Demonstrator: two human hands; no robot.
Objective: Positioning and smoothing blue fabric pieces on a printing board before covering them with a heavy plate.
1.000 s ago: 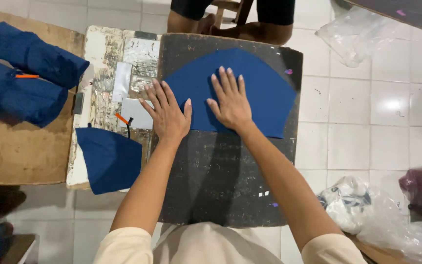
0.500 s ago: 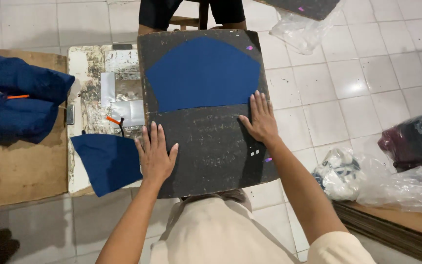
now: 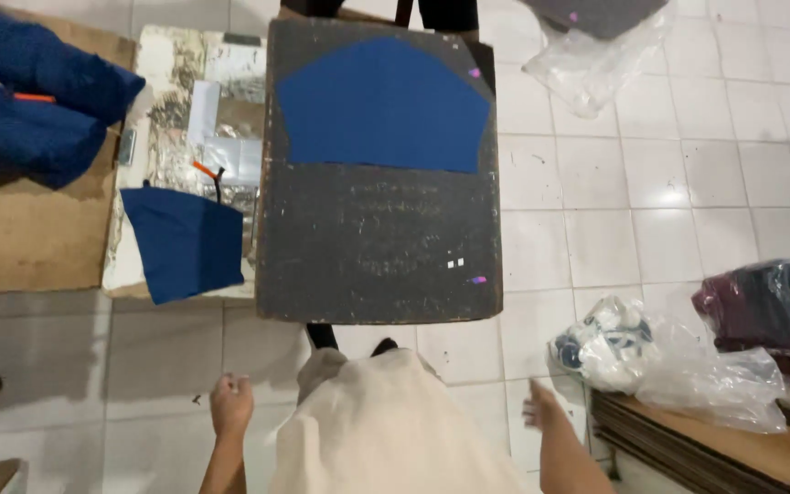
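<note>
A dark, worn board [image 3: 377, 247] lies flat ahead of me with a cut piece of blue fabric [image 3: 381, 105] spread on its far half. Both my hands are off it, down by my sides over the tiled floor. My left hand [image 3: 230, 404] is curled into a loose fist with nothing in it. My right hand [image 3: 539, 408] shows only partly and blurred, fingers close together, and it holds nothing that I can see. My cream shirt [image 3: 386, 430] fills the space between them.
Left of the board a foil-covered slab [image 3: 180, 110] carries a smaller blue fabric piece [image 3: 185, 242] and an orange-handled tool [image 3: 205, 171]. Folded blue cloth [image 3: 34, 96] lies on a wooden surface at far left. Plastic bags [image 3: 678, 357] sit at right; someone's legs [image 3: 441, 11] stand beyond the board.
Both hands have left the board and dropped to my sides. The view has pulled back, so the board and fabric now lie farther ahead.
</note>
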